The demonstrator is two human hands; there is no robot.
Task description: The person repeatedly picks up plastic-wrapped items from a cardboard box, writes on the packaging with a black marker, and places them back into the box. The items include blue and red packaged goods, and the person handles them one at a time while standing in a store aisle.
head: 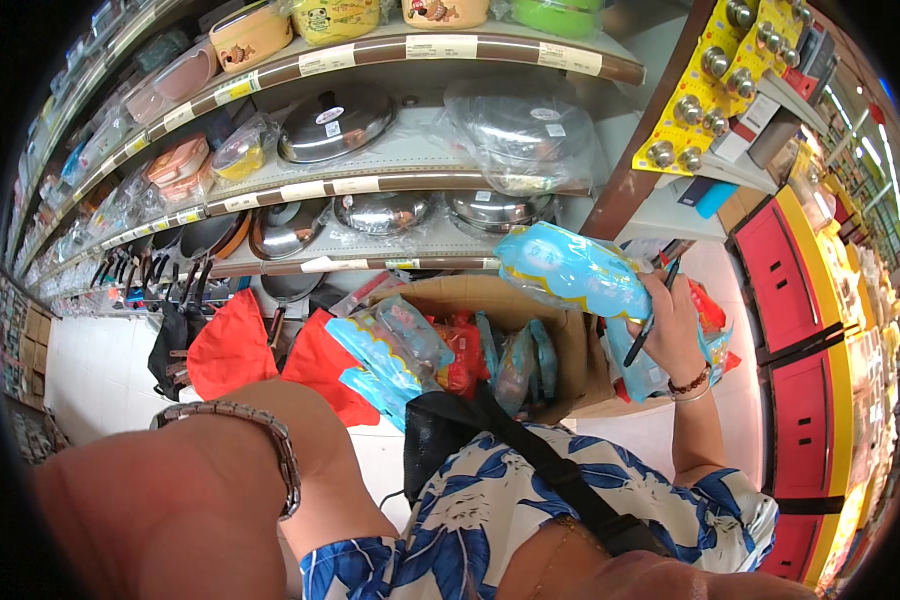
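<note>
My right hand (pixel 669 330), with a beaded bracelet at the wrist, holds a glossy blue plastic packet (pixel 574 270) with a yellow scalloped edge. The same hand also keeps a black pen (pixel 640 337) between its fingers. Below the packet is an open cardboard box (pixel 581 367) with red packets (pixel 461 352) and more blue packets (pixel 521 375) inside. A clear-and-blue packet (pixel 397 337) lies over the box's left side. My left hand (pixel 135 517) is raised very near the camera, blurred, a metal watch on its wrist; its fingers are hidden.
Store shelves (pixel 420 180) ahead hold lidded pans (pixel 337 127) and food containers (pixel 251 37). Red bags (pixel 232 349) and pan handles (pixel 172 277) are low at left. Yellow cards of round metal knobs (pixel 690 112) hang at right, near red cabinets (pixel 776 270). A black strap (pixel 540 465) crosses my chest.
</note>
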